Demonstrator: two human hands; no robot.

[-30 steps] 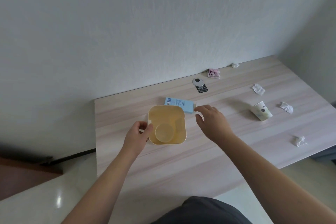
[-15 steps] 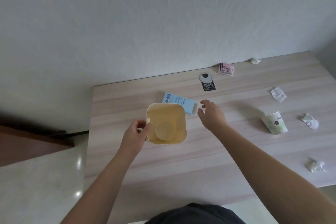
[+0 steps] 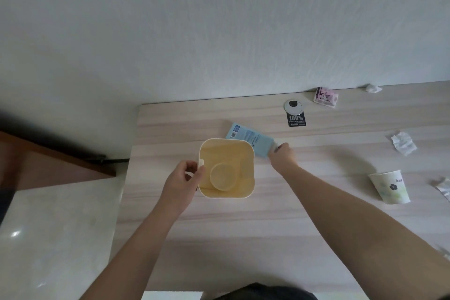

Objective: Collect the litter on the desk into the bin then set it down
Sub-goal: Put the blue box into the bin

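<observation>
A yellow square bin (image 3: 252, 173) stands on the light wooden desk (image 3: 243, 226) near its left end, with a round yellow piece at its bottom. My left hand (image 3: 181, 185) grips the small tab on the bin's left rim. Just behind the bin lies a flat blue box (image 3: 247, 137), partly hidden by the bin's far corner. My right hand (image 3: 282, 157) has its fingers closed on the box's right end. More litter lies to the right: a tipped paper cup (image 3: 389, 186), a crumpled paper (image 3: 403, 143) and another scrap (image 3: 443, 187) at the frame's edge.
Against the wall lie a pink packet (image 3: 326, 97) and a white wad (image 3: 372, 88). A round metal cable cap (image 3: 294, 106) with a black label (image 3: 296, 120) sits behind the box. The desk's left edge drops to a pale floor (image 3: 60, 238).
My right hand has reached forward from beside the bin and closed on the blue box's right end. My left hand has stayed on the bin's rim.
</observation>
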